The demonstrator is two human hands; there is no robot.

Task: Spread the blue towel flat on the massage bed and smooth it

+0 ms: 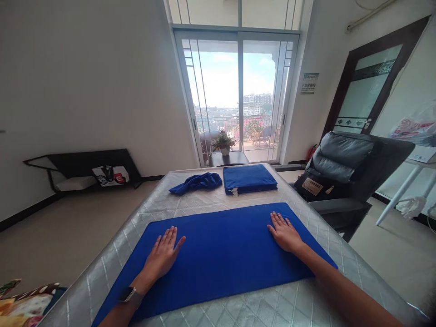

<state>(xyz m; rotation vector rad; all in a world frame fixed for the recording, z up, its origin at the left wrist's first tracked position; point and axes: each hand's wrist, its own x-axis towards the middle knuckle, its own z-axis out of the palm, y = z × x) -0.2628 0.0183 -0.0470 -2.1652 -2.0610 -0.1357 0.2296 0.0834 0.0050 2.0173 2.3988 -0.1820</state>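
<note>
A blue cloth point(221, 254) lies spread out flat on the silver quilted table cover point(245, 309). My left hand point(164, 254) rests palm down on the left part of the cloth, fingers stretched out and thumb apart. On the cloth's right part, near its far edge, my right hand point(283, 231) also lies flat with the fingers extended. Neither hand holds anything. Beyond the cloth sit a neatly folded stack of blue cloth point(250, 178) with a white tag and, left of it, a crumpled blue cloth point(196, 182).
A dark leather armchair point(347, 159) with a black bag point(315, 184) stands close on the right. A potted plant point(224, 143) sits on a chair behind the table, before sliding glass doors. At left is a black low rack point(91, 165); patterned fabric point(30, 302) lies at lower left.
</note>
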